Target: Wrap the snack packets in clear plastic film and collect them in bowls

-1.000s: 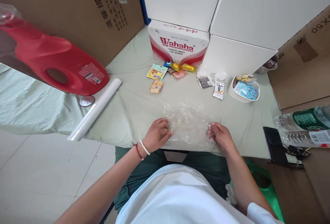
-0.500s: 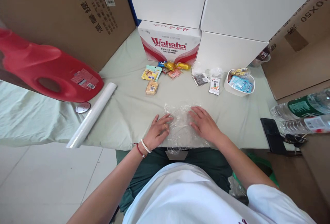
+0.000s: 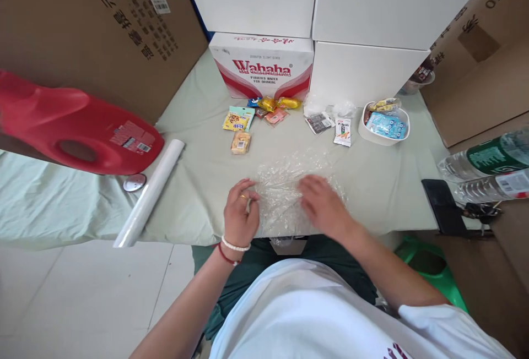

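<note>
A crumpled sheet of clear plastic film (image 3: 279, 202) lies spread on the cloth in front of me, reaching the table's front edge. At its left edge is my left hand (image 3: 242, 213), fingers bent and thumb close to the index finger, closed on the film's border. My right hand (image 3: 326, 205) rests over the film's right part, blurred by motion, its fingers stretched out and nothing gripped. Beyond the film lie a wrapped biscuit pack (image 3: 240, 142), a yellow-and-green snack bag (image 3: 238, 119) and a small white snack packet (image 3: 343, 131).
A white roll (image 3: 151, 191) lies left, beside a large red jug (image 3: 82, 128). A white bowl of snacks (image 3: 384, 136), a black phone (image 3: 441, 205) and plastic bottles (image 3: 491, 155) are on the right. Behind stand a Wahaha box (image 3: 264, 67) and white boxes (image 3: 372, 75).
The film is spread wider and farther back over the cloth. My left hand has moved left with its fingers more bent; my right hand has shifted slightly over the film. The view has tilted a little.
</note>
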A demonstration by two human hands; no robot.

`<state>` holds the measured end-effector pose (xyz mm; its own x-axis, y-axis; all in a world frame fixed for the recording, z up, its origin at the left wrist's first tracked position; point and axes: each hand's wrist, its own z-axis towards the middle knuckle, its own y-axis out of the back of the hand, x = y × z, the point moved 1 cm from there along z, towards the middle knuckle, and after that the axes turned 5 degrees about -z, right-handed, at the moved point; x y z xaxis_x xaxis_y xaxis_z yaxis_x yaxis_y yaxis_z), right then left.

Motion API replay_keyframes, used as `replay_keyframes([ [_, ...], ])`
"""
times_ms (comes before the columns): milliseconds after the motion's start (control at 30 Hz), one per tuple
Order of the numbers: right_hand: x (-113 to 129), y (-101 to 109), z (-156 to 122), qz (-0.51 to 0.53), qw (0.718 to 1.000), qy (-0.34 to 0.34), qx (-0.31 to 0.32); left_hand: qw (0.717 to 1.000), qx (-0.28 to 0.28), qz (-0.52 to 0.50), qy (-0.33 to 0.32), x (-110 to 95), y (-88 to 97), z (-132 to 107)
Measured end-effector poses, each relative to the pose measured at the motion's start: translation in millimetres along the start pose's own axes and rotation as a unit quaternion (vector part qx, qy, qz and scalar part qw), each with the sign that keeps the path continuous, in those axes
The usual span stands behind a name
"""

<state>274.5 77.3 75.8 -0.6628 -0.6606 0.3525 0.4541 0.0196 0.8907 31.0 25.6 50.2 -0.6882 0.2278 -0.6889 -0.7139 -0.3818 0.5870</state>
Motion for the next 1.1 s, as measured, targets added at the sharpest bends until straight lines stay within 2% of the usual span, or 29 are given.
replay_keyframes([
  [100,38.8,-25.4,-1.5,0.029,0.995,0.057,0.071,0.997,0.062,0.052,0.014,-18.6,-23.8,1.3],
  [133,42.9,-31.9,-0.9,0.041,0.994,0.065,0.08,0.992,0.089,0.081,0.028,-18.4,-31.8,1.0],
  [200,36.5,-39.3,1.0,0.055,0.995,0.052,0.071,0.98,0.131,0.139,0.057,-9.5,-43.9,0.4],
  [300,-0.5,-40.7,-1.2,0.006,0.998,-0.03,0.051,0.961,0.185,0.198,0.052,11.5,-49.6,2.5],
  [400,-49.3,-36.1,-15.7,-0.066,0.991,-0.098,0.068,0.948,0.221,0.229,0.016,27.9,-44.1,10.3],
  [500,-91.6,-20.5,-31.4,-0.117,0.98,-0.15,0.053,0.942,0.237,0.239,-0.005,37.5,-37.1,19.2],
  [600,-113.0,3.0,-22.7,-0.14,0.97,-0.197,0.014,0.941,0.241,0.237,-0.011,41.4,-34.2,23.2],
  [667,-109.8,13.2,6.2,-0.13,0.973,-0.188,0.017,0.942,0.24,0.236,-0.007,41.6,-34.1,23.1],
  [767,-78.3,7.0,79.6,-0.106,0.988,-0.084,0.077,0.942,0.242,0.233,-0.004,40.7,-34.5,21.8],
  [867,-27.9,-26.8,162.6,-0.115,0.984,0.055,0.123,0.943,0.244,0.228,-0.002,40.5,-34.5,21.5],
  [967,18.3,-71.4,225.2,-0.121,0.966,0.166,0.155,0.944,0.243,0.223,0.006,40.4,-34.2,22.1],
  [1033,37.5,-93.1,249.1,-0.141,0.953,0.186,0.195,0.945,0.241,0.222,0.01,40.2,-33.9,22.4],
  [1100,45.5,-100.3,259.1,-0.163,0.947,0.176,0.213,0.945,0.239,0.222,0.01,39.9,-33.7,22.3],
])
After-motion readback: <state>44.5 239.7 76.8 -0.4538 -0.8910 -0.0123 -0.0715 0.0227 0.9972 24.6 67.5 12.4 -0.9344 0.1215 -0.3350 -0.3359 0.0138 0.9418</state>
